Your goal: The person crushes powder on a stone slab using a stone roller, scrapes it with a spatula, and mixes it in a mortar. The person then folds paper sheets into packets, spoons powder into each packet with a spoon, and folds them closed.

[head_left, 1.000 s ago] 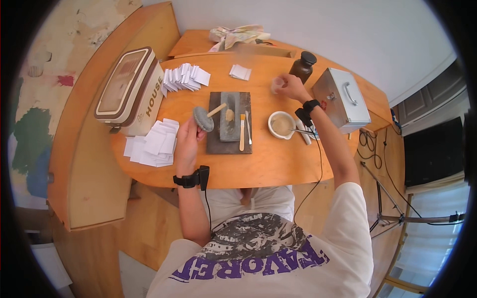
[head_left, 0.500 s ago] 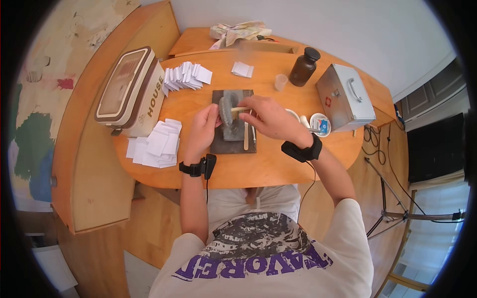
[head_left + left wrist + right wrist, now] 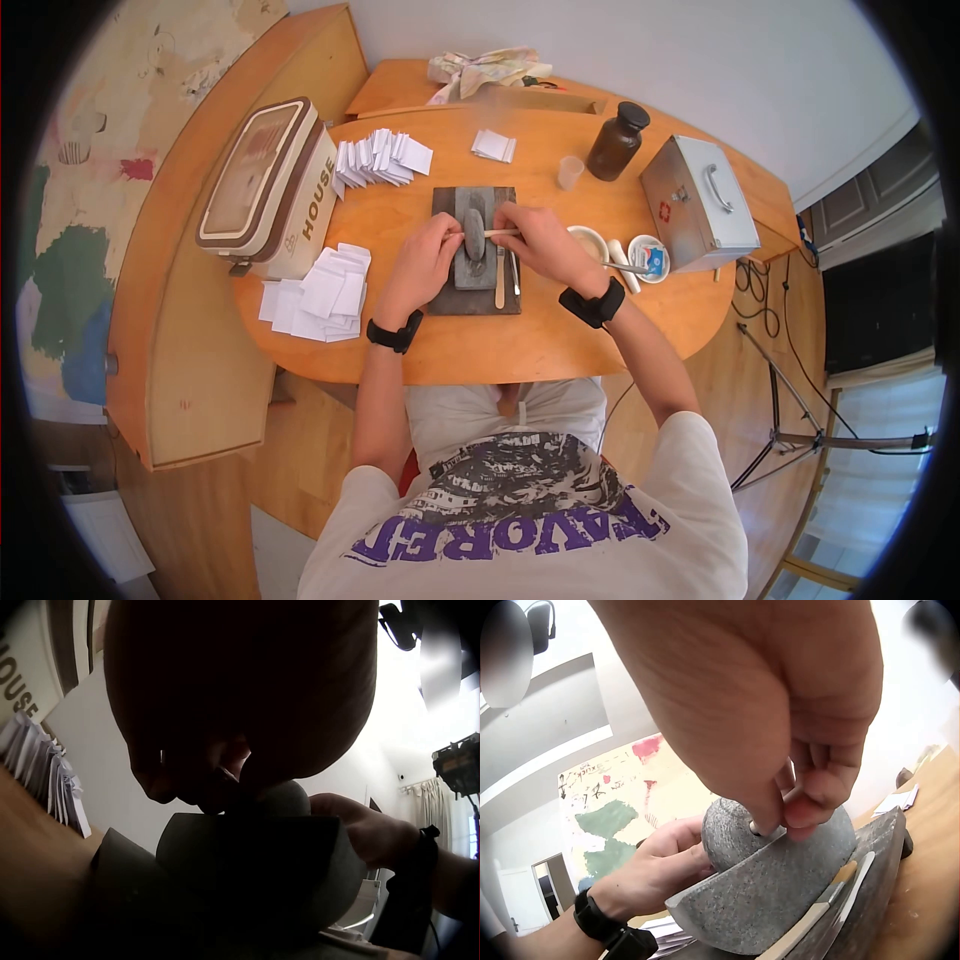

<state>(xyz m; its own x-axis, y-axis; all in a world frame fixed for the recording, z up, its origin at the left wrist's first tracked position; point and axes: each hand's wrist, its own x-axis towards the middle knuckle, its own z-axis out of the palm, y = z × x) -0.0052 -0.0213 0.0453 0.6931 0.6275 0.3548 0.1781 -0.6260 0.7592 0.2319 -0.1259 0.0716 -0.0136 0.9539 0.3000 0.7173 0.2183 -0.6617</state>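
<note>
A grey stone wheel (image 3: 470,234) stands on edge in the long stone trough (image 3: 478,276), which sits on a dark board (image 3: 443,302). The left hand (image 3: 421,262) pinches the wheel's wooden handle on the left side. On the other side the right hand (image 3: 545,244) grips the handle end, seen close in the right wrist view beside the wheel (image 3: 731,834). A wooden-handled brush (image 3: 500,282) and a thin metal tool (image 3: 516,276) lie on the board right of the trough. In the left wrist view the left hand (image 3: 240,697) is dark and hides its fingertips.
White paper packets (image 3: 325,295) lie at left, beside the HOUSE box (image 3: 290,210). To the right stand a mortar bowl (image 3: 603,240), a small dish (image 3: 660,272), a plastic cup (image 3: 570,172), a brown bottle (image 3: 617,145) and a silver case (image 3: 690,215). More packets (image 3: 493,146) lie behind.
The right hand has let go of the plastic cup and come to the wheel's handle. The wheel, earlier raised and tilted in the left hand, now stands in the trough between both hands.
</note>
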